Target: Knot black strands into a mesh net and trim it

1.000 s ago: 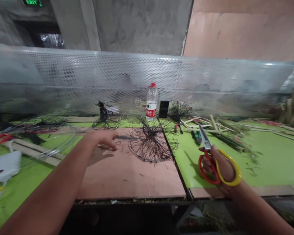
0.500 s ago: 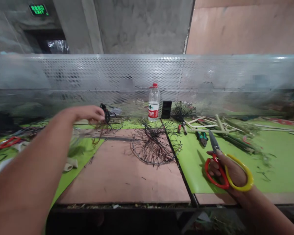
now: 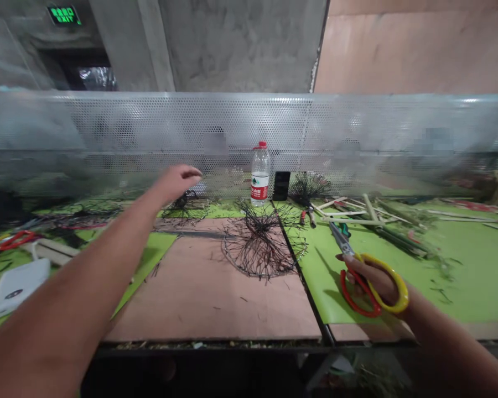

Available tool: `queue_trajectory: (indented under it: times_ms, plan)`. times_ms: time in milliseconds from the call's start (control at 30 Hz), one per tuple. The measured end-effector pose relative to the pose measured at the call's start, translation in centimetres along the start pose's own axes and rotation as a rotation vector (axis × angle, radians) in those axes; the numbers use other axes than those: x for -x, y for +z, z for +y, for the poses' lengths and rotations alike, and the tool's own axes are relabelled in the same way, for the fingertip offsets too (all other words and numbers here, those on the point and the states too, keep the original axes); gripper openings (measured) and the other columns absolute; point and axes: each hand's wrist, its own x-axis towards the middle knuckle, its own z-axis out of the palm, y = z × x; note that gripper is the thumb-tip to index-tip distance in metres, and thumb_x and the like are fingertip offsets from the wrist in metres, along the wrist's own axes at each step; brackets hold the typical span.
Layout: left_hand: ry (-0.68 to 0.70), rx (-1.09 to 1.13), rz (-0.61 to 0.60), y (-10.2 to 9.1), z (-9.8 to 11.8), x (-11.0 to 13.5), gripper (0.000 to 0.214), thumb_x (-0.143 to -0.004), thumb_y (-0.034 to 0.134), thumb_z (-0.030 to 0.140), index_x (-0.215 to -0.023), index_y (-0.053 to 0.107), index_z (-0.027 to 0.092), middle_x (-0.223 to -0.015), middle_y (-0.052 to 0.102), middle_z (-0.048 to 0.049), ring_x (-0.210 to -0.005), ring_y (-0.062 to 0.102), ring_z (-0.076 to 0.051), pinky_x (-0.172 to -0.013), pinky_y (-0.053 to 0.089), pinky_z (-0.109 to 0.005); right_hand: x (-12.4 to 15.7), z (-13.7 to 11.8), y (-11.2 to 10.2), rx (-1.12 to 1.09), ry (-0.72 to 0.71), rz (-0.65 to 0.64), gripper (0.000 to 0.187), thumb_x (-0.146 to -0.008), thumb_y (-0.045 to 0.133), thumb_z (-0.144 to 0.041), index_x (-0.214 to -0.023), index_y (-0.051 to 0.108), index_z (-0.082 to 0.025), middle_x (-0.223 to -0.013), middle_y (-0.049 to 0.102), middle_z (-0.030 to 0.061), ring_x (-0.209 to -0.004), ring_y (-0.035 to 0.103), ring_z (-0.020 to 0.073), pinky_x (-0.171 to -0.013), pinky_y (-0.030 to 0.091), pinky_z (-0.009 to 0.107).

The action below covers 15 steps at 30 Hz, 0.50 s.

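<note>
My left hand [image 3: 175, 181] reaches far forward over the bench, fingers stretched out and apart, holding nothing. It hovers just above a small black wire bundle [image 3: 185, 203] near the perforated metal screen [image 3: 149, 138]. My right hand [image 3: 373, 279] grips red-and-yellow scissors [image 3: 367, 282], blades pointing away and to the left. A round spread of black wires [image 3: 260, 243] lies on the brown board [image 3: 216, 298] between my hands.
A water bottle [image 3: 260, 172] and a black box [image 3: 281, 185] stand by the screen. Green pliers [image 3: 343, 229], bamboo sticks [image 3: 369, 213] and green stems lie on the green mat at right. A white device [image 3: 14, 287] and red-handled tools [image 3: 14, 240] lie left.
My left hand has gone from the brown board forward to the small wire bundle, then opened and lifted slightly right. The right hand with the scissors turned a little to the left.
</note>
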Motion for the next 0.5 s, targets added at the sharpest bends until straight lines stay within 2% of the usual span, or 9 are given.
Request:
queue_trajectory:
  times_ms: [100,167,200,233,267,333,400,500]
  plan:
    - [0.225,0.114,-0.512,2.8,4.2,1.8,0.049,-0.084,0.041,0.051,-0.108,0.061,0.013,-0.103,0.064,-0.0027,-0.09,0.055,-0.015,-0.075,0.042,-0.025,-0.7,-1.4,-2.2,0.416,-0.068,0.013,0.045,-0.075,0.056,-0.059,-0.061,0.052,-0.017,-0.052,0.049,-0.0002,-0.048,0.043,0.0119,-0.047,0.036,0.026]
    - [0.327,0.051,-0.87,4.9,6.4,3.1,0.039,-0.08,0.049,0.049,-0.089,0.066,0.015,-0.086,0.065,-0.0037,-0.075,0.055,-0.014,-0.064,0.04,-0.024,-1.2,-2.5,-3.8,0.684,-0.11,0.021,0.041,-0.073,0.06,-0.056,-0.06,0.051,-0.017,-0.054,0.052,0.0006,-0.051,0.045,0.0135,-0.049,0.035,0.026]
    - [0.373,0.039,-0.977,6.2,7.3,3.8,0.032,-0.077,0.053,0.044,-0.083,0.067,0.016,-0.08,0.065,-0.0039,-0.07,0.054,-0.014,-0.062,0.039,-0.025,-1.5,-2.8,-4.5,0.787,-0.115,0.014,0.038,-0.071,0.061,-0.054,-0.062,0.054,-0.018,-0.058,0.055,0.0019,-0.054,0.048,0.0152,-0.05,0.036,0.027]
    - [0.396,0.034,-1.003,7.4,7.9,4.5,0.028,-0.076,0.055,0.041,-0.08,0.066,0.016,-0.076,0.064,-0.0041,-0.066,0.053,-0.014,-0.059,0.037,-0.025,-1.8,-3.1,-5.2,0.862,-0.117,0.005,0.032,-0.07,0.064,-0.05,-0.068,0.058,-0.018,-0.064,0.06,0.0037,-0.059,0.053,0.0175,-0.054,0.039,0.028]
    - [0.411,0.031,-0.973,8.7,8.4,5.2,0.024,-0.075,0.055,0.038,-0.077,0.066,0.016,-0.075,0.063,-0.0045,-0.063,0.051,-0.014,-0.057,0.036,-0.025,-2.2,-3.2,-5.7,0.922,-0.112,-0.003,0.029,-0.068,0.066,-0.045,-0.077,0.062,-0.018,-0.074,0.064,0.0059,-0.066,0.057,0.0202,-0.059,0.042,0.029]
    - [0.418,0.052,-0.876,11.0,8.9,6.6,0.021,-0.076,0.053,0.033,-0.076,0.065,0.016,-0.076,0.063,-0.0055,-0.063,0.05,-0.014,-0.057,0.035,-0.026,-2.8,-2.9,-6.4,1.033,-0.077,0.01,0.04,-0.065,0.068,-0.037,-0.1,0.064,-0.018,-0.09,0.067,0.0105,-0.078,0.061,0.025,-0.067,0.045,0.032]
    - [0.415,0.088,-0.823,12.8,9.0,7.8,0.022,-0.078,0.051,0.032,-0.078,0.065,0.016,-0.077,0.062,-0.0058,-0.064,0.051,-0.014,-0.058,0.035,-0.026,-3.4,-2.4,-6.9,1.116,-0.025,-0.016,0.048,-0.07,0.062,-0.033,-0.115,0.06,-0.018,-0.093,0.068,0.0125,-0.074,0.063,0.0249,-0.064,0.045,0.032]
    - [0.391,0.136,-0.723,14.6,9.0,9.2,0.027,-0.079,0.052,0.039,-0.082,0.068,0.016,-0.077,0.064,-0.0061,-0.066,0.053,-0.016,-0.058,0.035,-0.026,-3.6,-2.3,-7.2,1.139,-0.006,-0.145,0.048,-0.073,0.056,-0.031,-0.12,0.057,-0.02,-0.096,0.068,0.0106,-0.06,0.061,0.0183,-0.054,0.043,0.028]
